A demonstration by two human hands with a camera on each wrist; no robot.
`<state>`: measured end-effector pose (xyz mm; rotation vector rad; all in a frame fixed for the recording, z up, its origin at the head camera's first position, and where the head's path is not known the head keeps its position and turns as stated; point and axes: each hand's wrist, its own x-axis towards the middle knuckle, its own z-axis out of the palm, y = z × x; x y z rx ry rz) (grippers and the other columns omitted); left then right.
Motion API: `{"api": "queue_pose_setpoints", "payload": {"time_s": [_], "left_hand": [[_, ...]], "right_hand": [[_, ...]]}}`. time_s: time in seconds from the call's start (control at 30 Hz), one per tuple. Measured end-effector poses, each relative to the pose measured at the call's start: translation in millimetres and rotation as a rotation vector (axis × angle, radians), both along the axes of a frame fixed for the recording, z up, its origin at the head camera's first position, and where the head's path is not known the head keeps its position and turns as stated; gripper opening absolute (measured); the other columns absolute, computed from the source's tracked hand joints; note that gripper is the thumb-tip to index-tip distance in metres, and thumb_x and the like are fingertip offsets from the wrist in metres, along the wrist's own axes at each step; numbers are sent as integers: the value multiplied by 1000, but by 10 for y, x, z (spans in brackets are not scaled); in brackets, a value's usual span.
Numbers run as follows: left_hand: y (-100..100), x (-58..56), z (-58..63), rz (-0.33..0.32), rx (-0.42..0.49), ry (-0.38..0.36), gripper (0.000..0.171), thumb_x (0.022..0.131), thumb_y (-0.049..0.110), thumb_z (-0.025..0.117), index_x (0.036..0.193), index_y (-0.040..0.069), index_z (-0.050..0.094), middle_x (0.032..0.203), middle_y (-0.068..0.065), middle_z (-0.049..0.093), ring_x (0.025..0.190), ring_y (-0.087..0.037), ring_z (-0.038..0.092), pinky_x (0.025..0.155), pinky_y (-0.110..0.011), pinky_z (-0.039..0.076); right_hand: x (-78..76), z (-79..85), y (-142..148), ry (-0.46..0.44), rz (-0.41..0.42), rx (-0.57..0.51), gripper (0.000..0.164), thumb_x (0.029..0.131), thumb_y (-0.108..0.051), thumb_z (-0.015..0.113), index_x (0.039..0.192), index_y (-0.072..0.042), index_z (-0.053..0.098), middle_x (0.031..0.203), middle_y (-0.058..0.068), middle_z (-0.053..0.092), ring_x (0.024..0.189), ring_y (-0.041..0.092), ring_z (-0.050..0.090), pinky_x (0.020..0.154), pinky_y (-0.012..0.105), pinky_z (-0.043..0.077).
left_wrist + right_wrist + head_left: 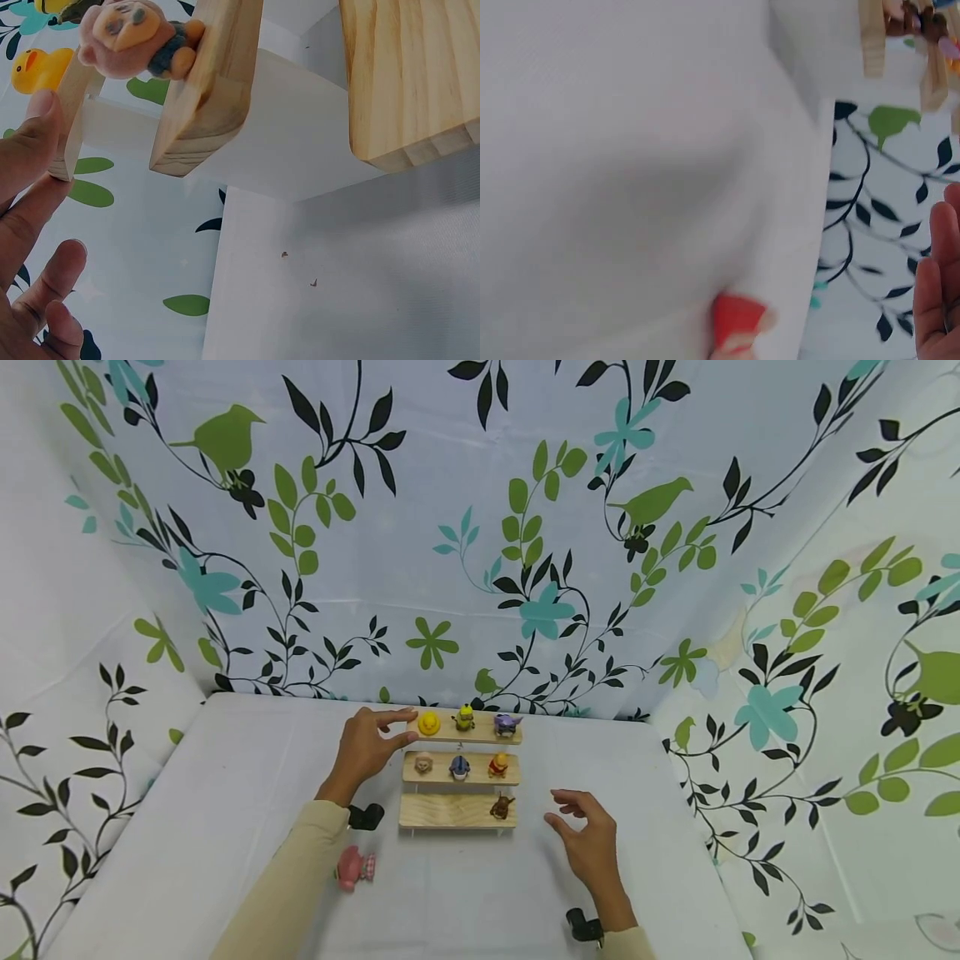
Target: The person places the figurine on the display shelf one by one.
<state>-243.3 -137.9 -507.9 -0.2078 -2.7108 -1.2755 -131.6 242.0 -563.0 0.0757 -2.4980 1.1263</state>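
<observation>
A three-tier wooden display shelf stands on the white table with small toy figures on its boards. My left hand pinches the left end of the top board between thumb and finger, beside a yellow duck figure. A green-yellow figure and a purple figure share that board. The middle board carries a pinkish figure, a blue figure and a yellow-and-red bear. On the bottom board's right end sits a brown figure. My right hand, fingers loosely bent, holds nothing right of the shelf.
A pink figure lies on the white tabletop by my left forearm. Low in the right wrist view is a blurred red toy. Leaf-and-bird patterned cloth hangs behind and at the sides.
</observation>
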Motion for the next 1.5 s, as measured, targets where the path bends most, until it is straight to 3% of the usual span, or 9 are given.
{"api": "queue_pose_setpoints", "payload": {"time_s": [0.2,0.37,0.57,1.03,1.23,1.5], "left_hand": [[3,-11,9,6,-2,4,44,90,35,86,132,28,77,120,-8,78,106,-40,67,78,-41,55],[4,-18,14,11,-9,-6,45,90,36,86,133,29,77,121,-7,78,106,-39,67,79,-41,56],[-2,-18,16,16,-5,-11,45,90,35,85,133,28,77,123,-8,78,106,-37,67,81,-43,56],[16,7,10,31,-10,-15,44,90,34,86,132,28,77,119,-7,77,104,-33,65,78,-40,55],[14,6,13,30,-10,-28,44,90,34,86,133,28,77,121,-8,77,106,-33,65,79,-41,55],[13,-1,-5,19,-9,-23,43,91,33,86,133,29,77,127,-6,77,107,-33,66,82,-44,57]], "right_hand": [[162,-85,267,-59,-164,-33,45,82,-8,93,122,-21,77,108,-3,78,93,17,70,84,28,52],[261,-217,439,-176,-293,-16,47,82,-13,94,125,-20,77,108,1,77,94,20,68,84,32,51],[330,-369,549,-269,-383,9,49,80,-18,95,126,-15,77,108,7,77,94,22,65,75,26,47],[345,-415,580,-411,-409,45,41,86,-23,90,121,-5,78,101,13,72,88,24,59,71,31,41],[330,-418,541,-426,-379,-3,28,87,-21,89,109,-9,79,102,11,73,92,23,61,75,30,44],[340,-383,472,-411,-323,-32,36,87,-14,89,119,-6,75,105,11,71,98,23,66,77,24,49]]}}
